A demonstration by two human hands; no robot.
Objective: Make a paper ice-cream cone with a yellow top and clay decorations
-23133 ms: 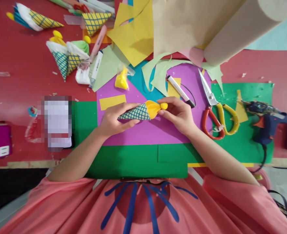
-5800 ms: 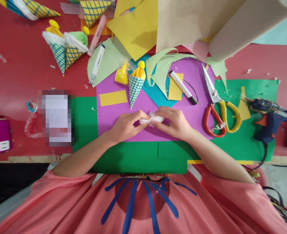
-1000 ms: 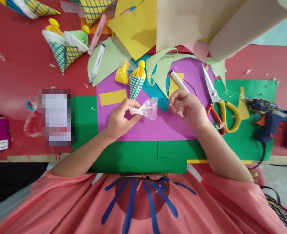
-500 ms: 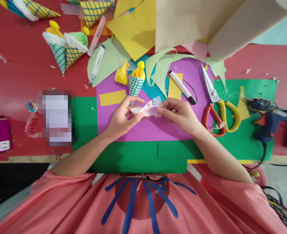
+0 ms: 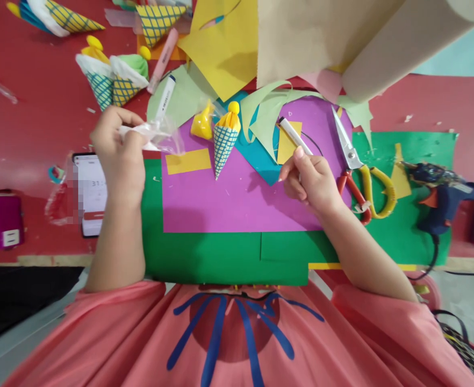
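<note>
Clear, crinkled plastic: a small bag (image 5: 162,135) hangs pinched in the left hand (image 5: 118,153), whose fingers (image 5: 130,115) are closed over its bunched end, the loose mouth trailing toward the paper cone. Judged from its look it is near weightless, limp and slick; it would fold or slide out of a loose hold, so a firm pinch on the gathered end, as now, suits it better than a hold on the open film. The right hand (image 5: 311,180) sits curled over the lower end of a white marker (image 5: 291,133); its fingers are folded in, thumb and forefinger touching the barrel, though whether they truly clamp it I cannot tell. The marker looks stiff, light and smooth, best taken mid-barrel. Between the two hands, beyond the fingertips, a blue-checked paper cone (image 5: 224,141) with a yellow top lies on the purple sheet (image 5: 237,199). Just outside the right knuckles lie scissors (image 5: 356,172) with red and yellow handles, and further out a glue gun (image 5: 442,196). Below the left wrist a phone (image 5: 94,209) lies on the red worktop (image 5: 39,123).
</note>
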